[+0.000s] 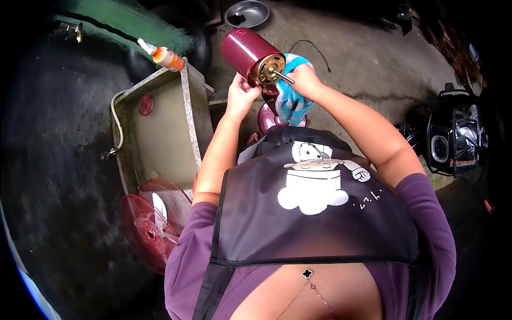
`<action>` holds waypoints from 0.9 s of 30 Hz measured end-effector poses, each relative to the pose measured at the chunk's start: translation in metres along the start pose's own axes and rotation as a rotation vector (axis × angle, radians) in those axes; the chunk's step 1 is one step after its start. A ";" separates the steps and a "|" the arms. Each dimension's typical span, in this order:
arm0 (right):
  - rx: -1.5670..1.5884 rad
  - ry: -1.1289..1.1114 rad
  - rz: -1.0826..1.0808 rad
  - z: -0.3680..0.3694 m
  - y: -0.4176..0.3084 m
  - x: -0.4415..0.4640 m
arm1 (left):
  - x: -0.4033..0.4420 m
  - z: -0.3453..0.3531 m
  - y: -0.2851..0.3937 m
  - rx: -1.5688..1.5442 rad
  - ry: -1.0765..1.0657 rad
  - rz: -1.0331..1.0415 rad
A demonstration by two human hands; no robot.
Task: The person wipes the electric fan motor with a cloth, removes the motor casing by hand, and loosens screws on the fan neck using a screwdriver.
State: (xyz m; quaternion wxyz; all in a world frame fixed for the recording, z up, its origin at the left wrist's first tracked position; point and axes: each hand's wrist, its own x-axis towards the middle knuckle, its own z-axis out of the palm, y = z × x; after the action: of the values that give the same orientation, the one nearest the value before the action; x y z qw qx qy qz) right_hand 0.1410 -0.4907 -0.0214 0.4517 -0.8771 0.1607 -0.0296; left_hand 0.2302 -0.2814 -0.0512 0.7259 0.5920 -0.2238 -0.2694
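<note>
Two red fan guards (145, 234) noted at 8 o'clock. One trough (185, 106) at 10 o'clock; one orange-and-white bottle (169, 59) on its rim, 11 o'clock. Two hands in use. Left hand (243, 97): grip nearly closed, fingers bent against the underside of one maroon motor housing (247, 49), located at 12 o'clock, one shaft (284, 77) protruding. One metal basin (256, 16) beyond, 12 o'clock. Right hand (305, 82): grip closed on one blue-and-grey cloth (291, 106), beside the shaft.
</note>
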 end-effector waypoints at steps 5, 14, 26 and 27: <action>0.620 0.036 0.162 0.001 -0.027 -0.020 | -0.009 0.003 0.008 -0.114 -0.051 -0.007; 0.920 -0.470 0.482 -0.037 -0.035 -0.047 | -0.020 0.011 0.003 -0.157 -0.111 -0.037; -0.532 -0.034 -0.468 -0.018 -0.069 -0.114 | -0.009 0.000 0.003 -0.176 -0.240 -0.121; -0.670 -0.053 -0.266 -0.008 -0.084 -0.114 | -0.008 0.003 0.002 -0.170 -0.250 -0.098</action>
State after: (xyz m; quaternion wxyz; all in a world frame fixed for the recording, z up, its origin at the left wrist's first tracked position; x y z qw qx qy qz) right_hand 0.0535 -0.4164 0.0618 0.1354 -0.9901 0.0341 -0.0110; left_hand 0.2226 -0.2775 -0.0485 0.7260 0.5005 -0.2595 -0.3939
